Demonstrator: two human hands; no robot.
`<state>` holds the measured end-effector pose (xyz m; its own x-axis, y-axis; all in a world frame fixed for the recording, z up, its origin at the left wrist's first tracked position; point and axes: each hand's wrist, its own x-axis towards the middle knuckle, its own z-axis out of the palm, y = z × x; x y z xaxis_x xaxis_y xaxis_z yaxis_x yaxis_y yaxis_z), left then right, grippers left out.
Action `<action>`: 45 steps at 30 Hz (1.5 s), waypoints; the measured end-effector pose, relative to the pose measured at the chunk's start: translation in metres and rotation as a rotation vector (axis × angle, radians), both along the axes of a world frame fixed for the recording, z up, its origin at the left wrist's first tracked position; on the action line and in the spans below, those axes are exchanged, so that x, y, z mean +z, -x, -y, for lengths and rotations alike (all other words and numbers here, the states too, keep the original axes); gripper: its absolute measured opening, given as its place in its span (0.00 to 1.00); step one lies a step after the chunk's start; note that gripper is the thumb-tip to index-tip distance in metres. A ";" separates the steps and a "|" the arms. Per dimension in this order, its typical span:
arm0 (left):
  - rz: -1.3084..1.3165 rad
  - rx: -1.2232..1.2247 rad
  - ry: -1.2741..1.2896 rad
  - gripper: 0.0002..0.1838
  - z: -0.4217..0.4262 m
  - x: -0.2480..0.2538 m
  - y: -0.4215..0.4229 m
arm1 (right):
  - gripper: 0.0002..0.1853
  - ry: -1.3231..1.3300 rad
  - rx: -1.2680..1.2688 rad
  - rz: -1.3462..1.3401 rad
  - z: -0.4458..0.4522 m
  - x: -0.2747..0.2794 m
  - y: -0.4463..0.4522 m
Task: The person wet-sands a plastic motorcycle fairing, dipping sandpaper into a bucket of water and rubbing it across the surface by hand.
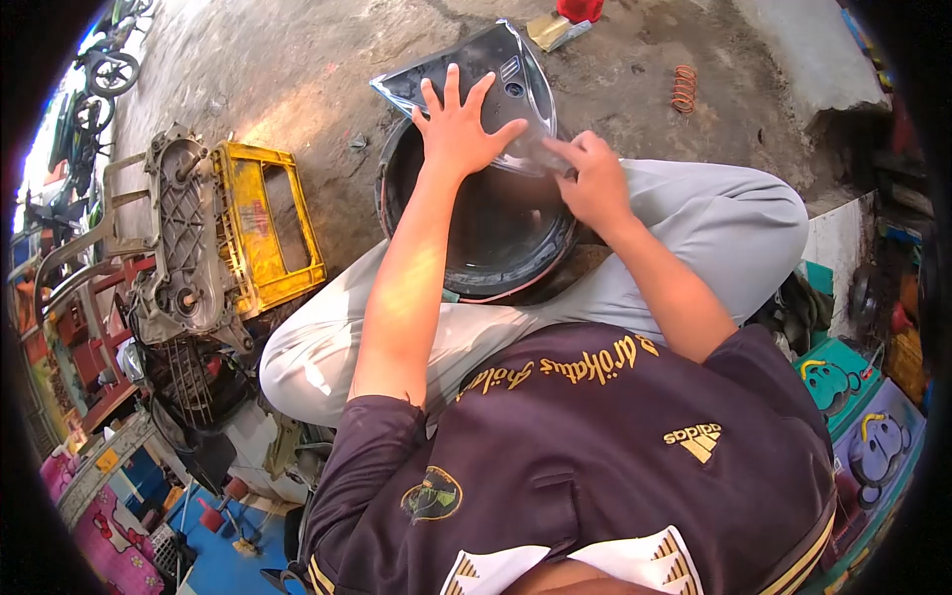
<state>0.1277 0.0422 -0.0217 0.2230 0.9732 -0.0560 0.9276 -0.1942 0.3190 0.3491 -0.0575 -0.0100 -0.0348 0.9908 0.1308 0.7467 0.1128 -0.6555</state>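
A dark panel with a clear, shiny rim [474,67] rests across the far edge of a round black basin [506,283] between the legs. My left hand [461,134] lies on the panel with its fingers spread. To the right, my right hand [592,180] is at the panel's lower right corner, index finger stretched toward it and the other fingers curled. Whatever is under its fingertips is blurred. Dark liquid seems to fill the basin, though its depth cannot be made out.
A yellow crate [266,228] and a metal engine casing [183,238] stand at the left. An orange coil spring [683,89] lies on the concrete floor at the right. A red object [579,9] and a torn package [555,32] are at the top.
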 end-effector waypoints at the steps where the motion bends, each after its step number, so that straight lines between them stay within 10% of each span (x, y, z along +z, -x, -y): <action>1: 0.001 -0.003 -0.003 0.55 0.000 0.000 0.000 | 0.28 -0.010 0.081 0.030 0.006 0.006 0.004; 45: -0.004 0.000 0.000 0.55 0.001 0.001 0.000 | 0.23 -0.001 0.056 0.061 -0.001 0.006 0.003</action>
<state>0.1280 0.0415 -0.0210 0.2230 0.9732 -0.0565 0.9288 -0.1946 0.3153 0.3459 -0.0564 -0.0039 -0.0981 0.9869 0.1277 0.7780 0.1561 -0.6085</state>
